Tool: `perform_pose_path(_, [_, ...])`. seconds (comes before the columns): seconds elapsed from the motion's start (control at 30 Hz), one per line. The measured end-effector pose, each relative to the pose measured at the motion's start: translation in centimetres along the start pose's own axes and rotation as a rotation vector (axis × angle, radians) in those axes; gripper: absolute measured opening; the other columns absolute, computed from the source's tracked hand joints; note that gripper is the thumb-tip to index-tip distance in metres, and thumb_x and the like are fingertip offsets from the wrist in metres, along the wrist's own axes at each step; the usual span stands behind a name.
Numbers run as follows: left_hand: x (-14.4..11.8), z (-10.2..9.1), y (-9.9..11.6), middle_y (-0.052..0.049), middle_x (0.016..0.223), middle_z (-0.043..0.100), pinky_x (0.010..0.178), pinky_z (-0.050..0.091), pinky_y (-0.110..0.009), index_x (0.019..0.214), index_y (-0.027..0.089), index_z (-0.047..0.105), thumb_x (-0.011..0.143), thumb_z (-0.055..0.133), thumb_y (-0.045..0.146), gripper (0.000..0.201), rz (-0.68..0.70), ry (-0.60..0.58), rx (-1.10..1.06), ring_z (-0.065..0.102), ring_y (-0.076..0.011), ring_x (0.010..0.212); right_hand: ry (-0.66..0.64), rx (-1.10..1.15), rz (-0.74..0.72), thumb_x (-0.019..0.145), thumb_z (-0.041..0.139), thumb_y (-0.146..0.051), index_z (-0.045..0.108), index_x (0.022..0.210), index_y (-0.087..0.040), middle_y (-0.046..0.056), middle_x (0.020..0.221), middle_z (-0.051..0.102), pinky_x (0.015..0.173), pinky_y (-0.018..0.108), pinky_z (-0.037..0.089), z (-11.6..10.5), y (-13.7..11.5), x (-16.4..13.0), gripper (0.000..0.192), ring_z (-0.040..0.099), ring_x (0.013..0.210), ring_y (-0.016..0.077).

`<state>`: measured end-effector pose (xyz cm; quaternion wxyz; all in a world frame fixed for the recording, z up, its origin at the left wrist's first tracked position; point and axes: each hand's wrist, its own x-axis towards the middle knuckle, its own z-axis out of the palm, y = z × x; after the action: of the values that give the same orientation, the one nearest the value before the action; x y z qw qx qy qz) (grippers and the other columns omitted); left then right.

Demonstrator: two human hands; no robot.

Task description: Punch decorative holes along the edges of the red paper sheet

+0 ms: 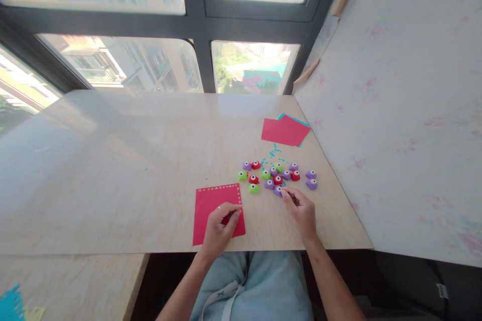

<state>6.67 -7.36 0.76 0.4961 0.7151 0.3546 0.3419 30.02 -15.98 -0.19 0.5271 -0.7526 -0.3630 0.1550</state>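
Observation:
A red paper sheet [211, 208] with small shapes punched along its top and right edges lies flat on the beige table [113, 170]. My left hand [220, 228] rests on its lower right part, fingers curled on the paper. My right hand [301, 210] reaches to a purple craft punch [277, 190] at the near edge of a cluster of several small punches [276, 175] in purple, red and green. My fingertips touch that punch; whether they grip it is unclear.
Red and blue paper sheets [284, 130] lie stacked at the far right by the wall. Tiny blue paper bits [273, 153] are scattered behind the punches. A window runs along the table's far side. A lower surface [68, 281] at near left holds blue paper [9, 303].

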Motion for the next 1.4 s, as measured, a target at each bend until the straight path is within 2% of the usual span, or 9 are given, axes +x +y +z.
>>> perform_pose_path(0.27, [0.0, 0.2, 0.0, -0.006, 0.088, 0.072, 0.074, 0.051, -0.027, 0.093, 0.019, 0.070, 0.092, 0.055, 0.027, 0.018, 0.022, -0.004, 0.042, 0.066, -0.0168, 0.082, 0.044, 0.101, 0.106, 0.085, 0.060, -0.048, 0.070, 0.098, -0.016, 0.002, 0.069, 0.065, 0.051, 0.026, 0.047, -0.1, -0.6, -0.3, 0.036, 0.055, 0.055, 0.0138])
perform_pose_path(0.4, [0.0, 0.1, 0.2, -0.007, 0.090, 0.072, 0.074, 0.052, -0.028, 0.093, 0.018, 0.070, 0.093, 0.054, 0.028, 0.019, 0.021, -0.015, 0.061, 0.066, -0.0178, 0.083, 0.203, 0.297, 0.123, 0.088, 0.057, -0.043, 0.063, 0.105, -0.017, -0.003, 0.062, 0.057, 0.047, 0.023, 0.041, -0.2, -1.2, -0.4, 0.032, 0.049, 0.049, 0.0108])
perform_pose_path(0.53, [0.0, 0.1, 0.3, -0.007, 0.091, 0.072, 0.074, 0.053, -0.029, 0.094, 0.019, 0.070, 0.093, 0.053, 0.028, 0.019, 0.028, -0.024, 0.081, 0.066, -0.0182, 0.084, 0.428, 0.435, 0.050, 0.087, 0.055, -0.033, 0.055, 0.091, -0.020, -0.006, 0.057, 0.051, 0.043, 0.021, 0.035, -0.4, -1.5, -0.6, 0.014, 0.045, 0.045, 0.0097])
perform_pose_path(0.7, [0.0, 0.3, 0.3, -0.007, 0.089, 0.071, 0.073, 0.053, -0.029, 0.094, 0.019, 0.069, 0.093, 0.052, 0.025, 0.018, 0.083, -0.022, 0.169, 0.066, -0.0177, 0.083, 0.467, 0.482, -0.011, 0.082, 0.051, -0.024, 0.049, 0.075, -0.021, -0.005, 0.055, 0.050, 0.043, 0.022, 0.034, -0.6, -1.2, -1.1, 0.007, 0.044, 0.045, 0.0102])
perform_pose_path(0.83, [0.6, 0.8, 1.5, -0.009, 0.096, 0.068, 0.080, 0.054, -0.033, 0.098, 0.020, 0.068, 0.092, 0.052, 0.023, 0.018, 0.196, 0.066, 0.318, 0.064, -0.0200, 0.091, 0.485, 0.315, -0.045, 0.085, 0.051, -0.026, 0.055, 0.080, -0.020, -0.003, 0.060, 0.054, 0.052, 0.026, 0.042, -1.2, -0.3, -1.4, 0.010, 0.050, 0.051, 0.0127])
perform_pose_path(0.93, [2.3, 1.4, 2.3, -0.014, 0.122, 0.059, 0.097, 0.048, -0.044, 0.121, 0.020, 0.060, 0.089, 0.059, 0.032, 0.034, 0.241, 0.135, 0.460, 0.056, -0.0277, 0.116, 0.444, 0.025, -0.164, 0.089, 0.050, -0.031, 0.060, 0.090, -0.019, 0.004, 0.077, 0.062, 0.068, 0.035, 0.051, -2.3, 0.6, -0.8, 0.016, 0.060, 0.070, 0.0186])
perform_pose_path(1.13, [8.2, 2.8, 0.5, -0.024, 0.158, 0.019, 0.112, 0.025, -0.061, 0.152, 0.018, 0.019, 0.074, 0.065, 0.069, 0.104, 0.274, -0.076, 0.647, 0.010, -0.0419, 0.147, 0.345, -0.467, -0.407, 0.092, 0.049, -0.033, 0.057, 0.119, -0.017, 0.017, 0.117, 0.060, 0.098, 0.054, 0.043, -4.3, 1.8, 3.8, 0.032, 0.054, 0.115, 0.0312])
perform_pose_path(1.3, [11.5, 1.8, -0.9, -0.022, 0.160, 0.015, 0.113, 0.022, -0.061, 0.155, 0.022, 0.015, 0.074, 0.063, 0.071, 0.106, 0.285, -0.402, 0.663, 0.001, -0.0386, 0.149, 0.190, -0.598, -0.425, 0.093, 0.048, -0.045, 0.053, 0.129, -0.015, 0.021, 0.129, 0.057, 0.100, 0.055, 0.043, -4.4, 3.3, 6.8, 0.047, 0.050, 0.123, 0.0340])
perform_pose_path(1.4, [12.2, 1.3, -0.9, -0.020, 0.160, 0.019, 0.114, 0.022, -0.059, 0.155, 0.024, 0.016, 0.074, 0.067, 0.066, 0.105, 0.305, -0.481, 0.657, 0.006, -0.0364, 0.150, 0.125, -0.628, -0.440, 0.094, 0.048, -0.048, 0.056, 0.128, -0.018, 0.020, 0.128, 0.059, 0.098, 0.052, 0.044, -3.7, 4.1, 7.2, 0.047, 0.053, 0.120, 0.0327])
